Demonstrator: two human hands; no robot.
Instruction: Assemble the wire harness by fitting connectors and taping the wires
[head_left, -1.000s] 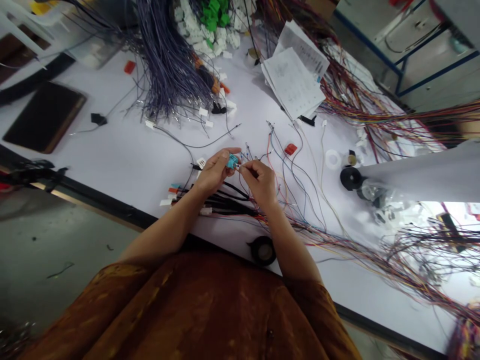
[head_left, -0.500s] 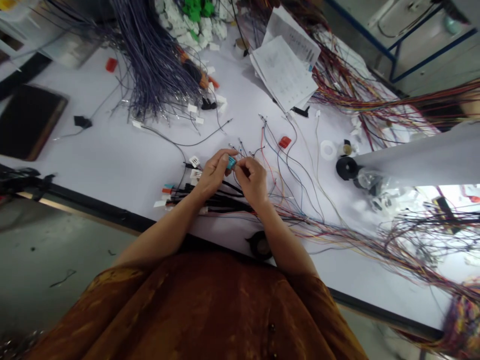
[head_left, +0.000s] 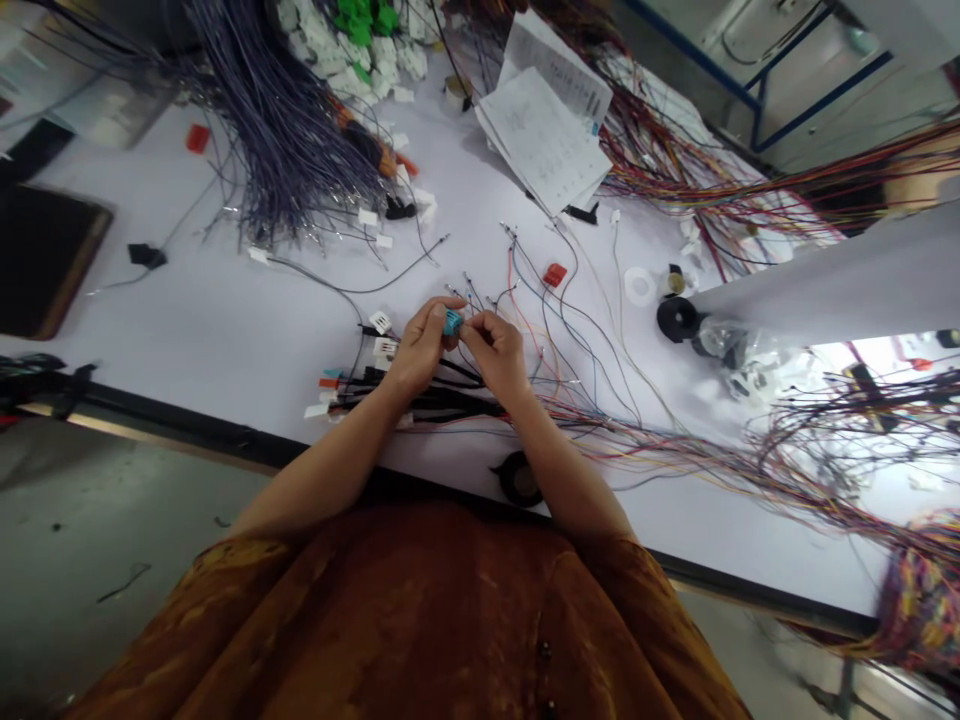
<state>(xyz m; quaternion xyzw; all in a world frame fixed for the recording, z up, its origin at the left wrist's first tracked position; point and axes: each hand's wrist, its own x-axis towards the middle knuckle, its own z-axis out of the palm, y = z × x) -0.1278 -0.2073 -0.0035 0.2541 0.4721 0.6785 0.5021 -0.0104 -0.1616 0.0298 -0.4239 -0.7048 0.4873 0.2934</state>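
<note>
My left hand (head_left: 421, 345) is closed around a small blue connector housing (head_left: 452, 321), gripping it between thumb and fingers. From the right, my right hand (head_left: 495, 350) meets it with thumb and forefinger pinched at the housing's edge. Whatever is in that pinch is too small and covered to make out. Thin wires with metal terminals (head_left: 469, 285) lie just beyond the fingertips. Below the hands runs a bundle of black-sleeved wires (head_left: 457, 402). White connectors (head_left: 380, 322) lie left of my left hand.
A purple wire bundle (head_left: 262, 130), white connector pile (head_left: 375, 65) and papers (head_left: 544, 135) lie at the back. A red connector (head_left: 555, 274) sits right of my hands. Black tape (head_left: 519, 478) lies by the front edge. A white post-like surface (head_left: 832, 285) juts in from the right.
The view has shifted slightly, so the table things sit a little further left. Both hands stay together at the blue connector housing, with only small finger movement.
</note>
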